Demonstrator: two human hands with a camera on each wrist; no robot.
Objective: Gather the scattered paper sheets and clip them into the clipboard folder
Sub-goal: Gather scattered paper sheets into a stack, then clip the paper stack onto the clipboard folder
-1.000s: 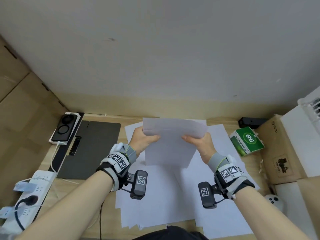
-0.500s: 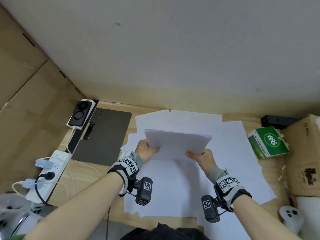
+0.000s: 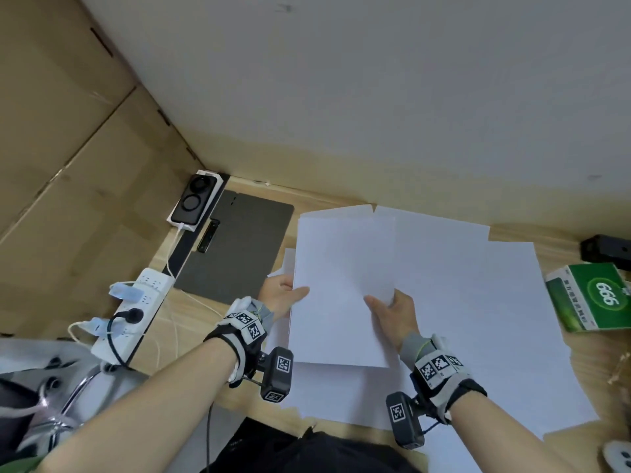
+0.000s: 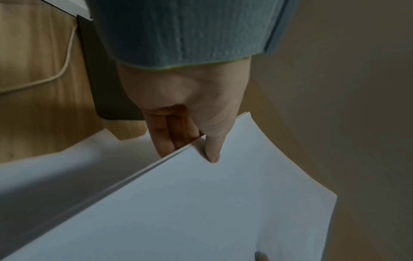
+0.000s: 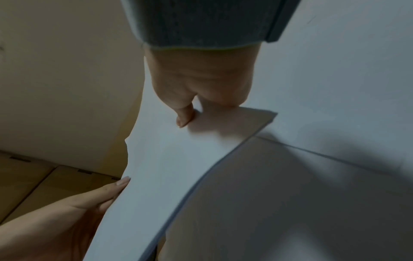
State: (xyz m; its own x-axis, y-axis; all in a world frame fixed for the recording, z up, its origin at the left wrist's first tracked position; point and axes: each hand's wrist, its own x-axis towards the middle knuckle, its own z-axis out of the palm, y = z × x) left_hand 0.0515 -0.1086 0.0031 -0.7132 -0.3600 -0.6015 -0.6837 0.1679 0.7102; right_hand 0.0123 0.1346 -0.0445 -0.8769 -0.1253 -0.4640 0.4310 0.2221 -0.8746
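Your left hand (image 3: 280, 295) and right hand (image 3: 396, 310) each pinch a side edge of the gathered stack of sheets (image 3: 341, 288), thumbs on top, holding it above the loose sheets (image 3: 478, 302) spread on the desk (image 3: 191, 322), with the dark clipboard folder (image 3: 235, 254) lying just left.

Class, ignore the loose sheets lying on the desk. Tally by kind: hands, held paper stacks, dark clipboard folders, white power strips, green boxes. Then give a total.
Hands: 2 (left hand, right hand)
Paper stack: 1
Clipboard folder: 1
Power strip: 1
Green box: 1
Total: 6
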